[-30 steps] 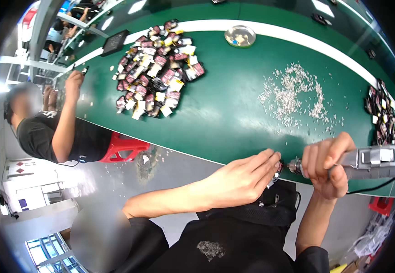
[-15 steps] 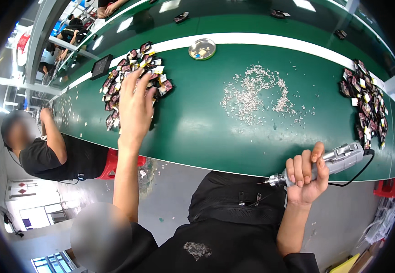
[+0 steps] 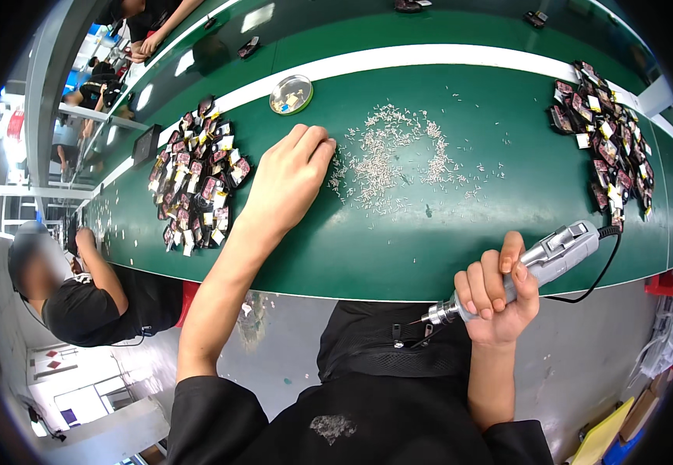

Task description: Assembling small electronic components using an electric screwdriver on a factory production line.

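Note:
At the left edge of a scattered pile of tiny silvery screw-like pieces (image 3: 379, 159), my left hand (image 3: 288, 180) hangs palm down over the green table. Its fingers are curled together; the tips, and anything between them, are hidden. My right hand (image 3: 499, 294) wraps round a silver electric screwdriver (image 3: 557, 252), held tilted above the table's near edge. The thin bit points left toward my lap, and a black cord leaves the other end. Left of my left hand lies a heap of small black parts (image 3: 197, 178) with pink and white faces.
A round shallow dish (image 3: 291, 94) with small yellowish bits stands at the back. Another heap of black parts (image 3: 608, 143) lies at the right. A black tray (image 3: 146, 145) sits behind the left heap. A co-worker (image 3: 88, 287) sits at the left along the green table (image 3: 336, 263).
My left hand has moved right, from over the left heap to the silvery pile, and its spread fingers have curled in. The right hand still holds the screwdriver. The whole view has shifted slightly.

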A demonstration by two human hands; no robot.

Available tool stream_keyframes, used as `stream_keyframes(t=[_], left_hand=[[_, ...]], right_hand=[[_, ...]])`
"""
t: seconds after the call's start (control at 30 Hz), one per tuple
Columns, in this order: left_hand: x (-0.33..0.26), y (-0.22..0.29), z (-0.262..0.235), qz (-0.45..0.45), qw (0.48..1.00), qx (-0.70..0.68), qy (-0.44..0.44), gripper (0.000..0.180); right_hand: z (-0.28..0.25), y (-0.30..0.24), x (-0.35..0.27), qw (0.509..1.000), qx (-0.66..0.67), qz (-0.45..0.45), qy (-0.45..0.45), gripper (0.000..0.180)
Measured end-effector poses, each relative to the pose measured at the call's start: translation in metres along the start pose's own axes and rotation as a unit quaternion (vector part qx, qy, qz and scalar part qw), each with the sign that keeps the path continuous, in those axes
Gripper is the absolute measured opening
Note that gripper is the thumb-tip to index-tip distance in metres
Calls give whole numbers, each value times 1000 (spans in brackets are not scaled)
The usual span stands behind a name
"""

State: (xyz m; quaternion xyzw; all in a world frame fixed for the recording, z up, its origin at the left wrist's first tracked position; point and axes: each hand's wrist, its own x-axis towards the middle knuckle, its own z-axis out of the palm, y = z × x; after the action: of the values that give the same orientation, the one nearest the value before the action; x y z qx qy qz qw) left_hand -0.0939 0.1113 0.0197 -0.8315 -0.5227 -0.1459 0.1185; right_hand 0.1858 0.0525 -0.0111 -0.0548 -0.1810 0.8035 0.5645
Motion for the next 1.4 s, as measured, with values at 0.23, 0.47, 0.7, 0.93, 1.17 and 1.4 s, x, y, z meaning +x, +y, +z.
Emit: stream_keyframes(t=[0.23, 0.47, 0.7, 0.93, 1.17, 1.4], left_hand=[[-8, 17, -5, -87, 984, -155, 19, 8], [-50, 111, -24, -244, 816, -522, 39, 11], [-61, 141, -20, -261, 537, -797, 94, 5], [-65, 149, -19, -264, 479, -833, 81, 12], [-68, 150, -17, -259, 474, -838, 79, 15], [-71, 149, -21, -274, 525, -805, 43, 15]], right_hand=[[2, -3, -3, 1000, -16, -7, 14, 14], [13, -7, 8, 998, 10, -38, -51, 14], [48, -12, 21, 992, 35, -111, -44, 11], [51, -5, 21, 993, 7, -117, -35, 10], [50, -3, 21, 993, 2, -119, -19, 10], [51, -3, 15, 992, -39, -109, -39, 11]])
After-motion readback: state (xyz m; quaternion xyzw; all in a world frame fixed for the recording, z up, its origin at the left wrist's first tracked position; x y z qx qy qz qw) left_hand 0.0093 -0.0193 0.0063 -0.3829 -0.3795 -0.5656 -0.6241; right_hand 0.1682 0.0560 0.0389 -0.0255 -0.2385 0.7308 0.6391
